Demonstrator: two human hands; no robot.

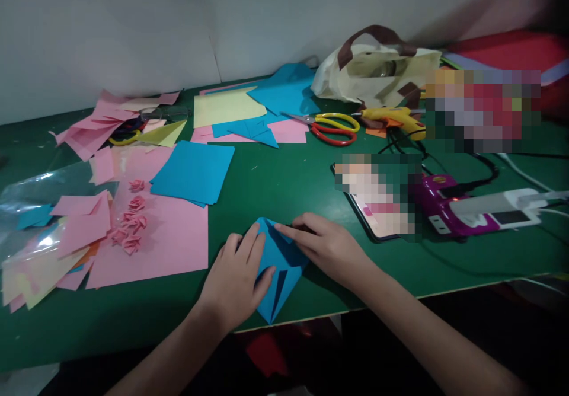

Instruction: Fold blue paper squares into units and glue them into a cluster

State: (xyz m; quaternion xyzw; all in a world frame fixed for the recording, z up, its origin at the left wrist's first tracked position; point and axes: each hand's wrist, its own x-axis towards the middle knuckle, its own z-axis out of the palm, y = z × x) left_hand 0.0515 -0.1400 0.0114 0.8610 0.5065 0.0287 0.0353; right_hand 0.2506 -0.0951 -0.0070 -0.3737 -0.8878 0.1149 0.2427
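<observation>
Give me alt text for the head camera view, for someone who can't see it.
Two bare hands, left and right, press a partly folded blue paper on a green table. Around it lie small pink paper roses, loose colored sheets, scissors, a phone and a yellow glue gun.

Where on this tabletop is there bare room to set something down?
Bare green tabletop shows between the blue sheets and the phone, beyond the folded blue paper; another patch lies in front of the pink sheet, left of the left hand. Crowded: the back, around scissors and glue gun, and the right, around the purple power strip and cables.
</observation>
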